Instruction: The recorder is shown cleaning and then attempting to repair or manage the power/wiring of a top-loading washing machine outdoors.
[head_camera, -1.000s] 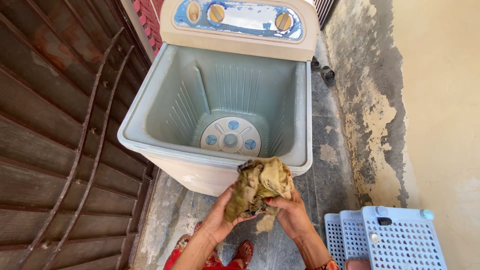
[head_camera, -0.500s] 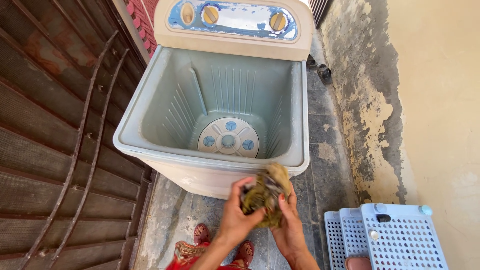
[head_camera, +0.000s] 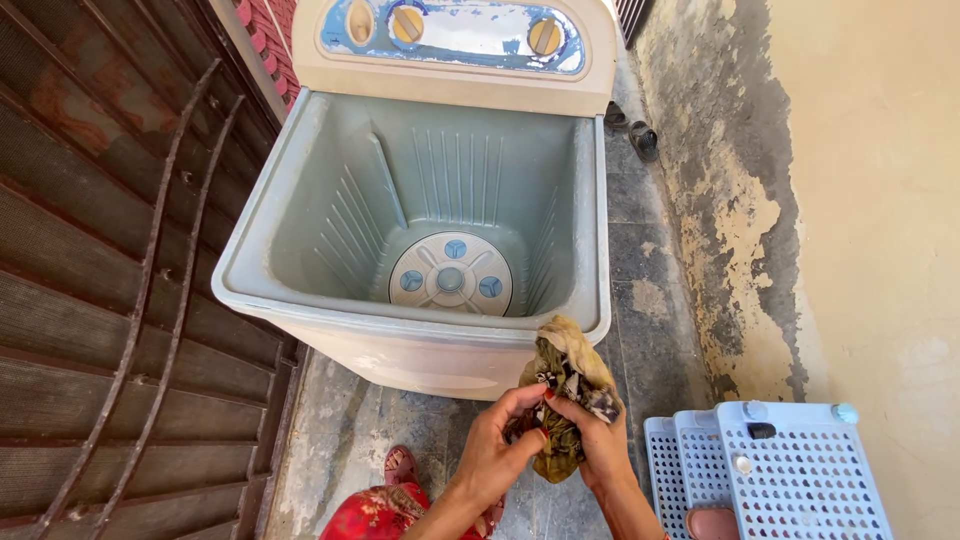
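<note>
Fingers of the left hand (head_camera: 492, 455) and right hand (head_camera: 600, 445) clutch a bunched olive cloth (head_camera: 565, 385) before the washing machine (head_camera: 420, 330).

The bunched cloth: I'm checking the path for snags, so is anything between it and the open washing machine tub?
Nothing visible. Both hands, left and right, grip the bunched cloth just outside the washing machine tub's front rim. The tub is open, showing only its agitator disc.

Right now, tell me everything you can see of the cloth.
The cloth is a crumpled, bunched wad of soft fabric, olive and tan with small dark and white patterned patches. The left hand and right hand grip its lower half together. It is held in the air before the washer, its top overlapping the front rim in view.
</note>
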